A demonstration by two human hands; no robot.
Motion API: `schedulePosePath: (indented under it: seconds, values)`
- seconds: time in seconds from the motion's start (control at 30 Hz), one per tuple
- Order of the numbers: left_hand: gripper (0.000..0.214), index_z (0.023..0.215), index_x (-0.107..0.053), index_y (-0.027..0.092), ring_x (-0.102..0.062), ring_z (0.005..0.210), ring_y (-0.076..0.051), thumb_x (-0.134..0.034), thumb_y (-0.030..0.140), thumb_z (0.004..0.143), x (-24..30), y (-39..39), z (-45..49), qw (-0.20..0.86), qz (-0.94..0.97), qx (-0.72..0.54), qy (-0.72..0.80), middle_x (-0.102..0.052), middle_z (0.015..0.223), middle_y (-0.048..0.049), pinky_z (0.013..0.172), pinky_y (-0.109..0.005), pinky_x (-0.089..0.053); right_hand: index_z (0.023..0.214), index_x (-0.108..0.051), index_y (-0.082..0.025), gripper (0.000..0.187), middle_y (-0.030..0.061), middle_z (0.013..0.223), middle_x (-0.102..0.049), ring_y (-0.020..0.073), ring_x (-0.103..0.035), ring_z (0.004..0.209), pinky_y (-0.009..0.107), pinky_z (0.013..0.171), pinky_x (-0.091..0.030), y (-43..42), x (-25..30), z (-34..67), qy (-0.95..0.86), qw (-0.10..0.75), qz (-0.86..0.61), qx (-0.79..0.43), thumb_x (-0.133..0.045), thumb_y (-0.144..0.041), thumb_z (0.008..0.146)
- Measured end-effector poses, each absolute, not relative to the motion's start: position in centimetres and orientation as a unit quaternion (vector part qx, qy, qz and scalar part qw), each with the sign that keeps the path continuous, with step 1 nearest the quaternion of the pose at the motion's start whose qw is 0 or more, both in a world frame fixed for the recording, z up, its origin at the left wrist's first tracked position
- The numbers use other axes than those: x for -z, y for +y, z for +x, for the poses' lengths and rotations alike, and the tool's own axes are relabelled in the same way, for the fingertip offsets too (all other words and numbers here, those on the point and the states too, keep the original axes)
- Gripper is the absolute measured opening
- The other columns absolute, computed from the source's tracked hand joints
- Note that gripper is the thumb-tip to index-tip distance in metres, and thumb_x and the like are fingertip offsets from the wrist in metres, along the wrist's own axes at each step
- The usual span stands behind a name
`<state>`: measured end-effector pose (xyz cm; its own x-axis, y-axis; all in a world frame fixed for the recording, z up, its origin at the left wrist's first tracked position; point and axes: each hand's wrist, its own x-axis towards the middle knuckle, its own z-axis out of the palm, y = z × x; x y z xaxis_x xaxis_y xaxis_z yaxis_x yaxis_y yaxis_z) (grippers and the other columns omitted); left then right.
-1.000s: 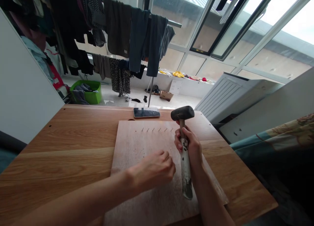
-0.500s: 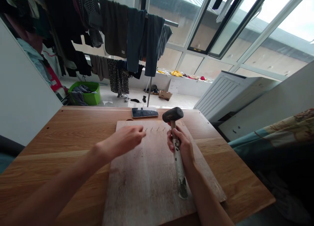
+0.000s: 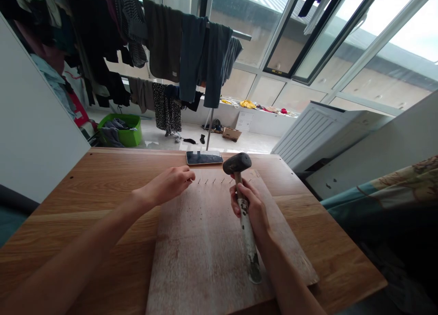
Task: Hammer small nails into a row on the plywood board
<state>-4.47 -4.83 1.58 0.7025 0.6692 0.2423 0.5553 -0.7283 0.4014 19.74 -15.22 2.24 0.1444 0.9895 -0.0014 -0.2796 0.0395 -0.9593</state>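
My right hand (image 3: 251, 205) is wrapped around the upper handle of a mallet (image 3: 249, 242), which has a black head and a worn white handle. The mallet is held over a whitish wooden board (image 3: 205, 246), its head toward the far edge. Several thin nails (image 3: 214, 181) stand in a row along that far edge, some partly hidden by the mallet. At the board's far left corner is my left hand (image 3: 174, 180), its fingers pinched together. Whatever is between those fingertips is too small to make out. Small dark holes dot the board below the nails.
The board lies on a wooden table (image 3: 102, 182). A phone (image 3: 204, 158) rests by the table's far edge, just behind the board. Beyond are a green basin (image 3: 132, 134) on the floor, hanging clothes (image 3: 164, 41) and a white ribbed panel (image 3: 304, 132). A patterned cloth (image 3: 379, 187) hangs at the right.
My left hand has shifted left, from beside the row of nails to the board's far left corner. The mallet has moved slightly left and its head tilts a little differently.
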Motion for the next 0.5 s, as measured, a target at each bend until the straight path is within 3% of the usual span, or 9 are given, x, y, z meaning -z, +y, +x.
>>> schedulePosePath:
  seconds: [0.2, 0.5]
  values:
    - [0.012, 0.090, -0.067, 0.016, -0.058, 0.069, -0.012, -0.064, 0.028, 0.088, 1.3, -3.7, -4.7, 0.336, 0.819, -0.311, 0.345, -0.066, 0.080, -0.0004, 0.066, -0.024, -0.049, 0.107, -0.067, -0.020, 0.029, -0.0030, 0.074, -0.062, 0.0062, -0.047, 0.038, 0.016, 0.030, -0.034, -15.5, -2.3, 18.8, -0.411, 0.580, -0.453, -0.538, -0.068, -0.041, 0.087]
    - [0.018, 0.078, -0.076, 0.017, -0.056, 0.068, -0.011, -0.070, 0.033, 0.086, 2.5, -3.4, -4.5, 0.306, 0.815, -0.356, 0.340, -0.062, 0.081, -0.0013, 0.065, -0.024, -0.047, 0.112, -0.067, -0.018, 0.029, -0.0017, 0.077, -0.064, 0.0054, -0.046, 0.037, 0.017, 0.030, -0.035, -15.3, -3.4, 15.9, -0.444, 0.552, -0.409, -0.575, -0.063, -0.038, 0.090]
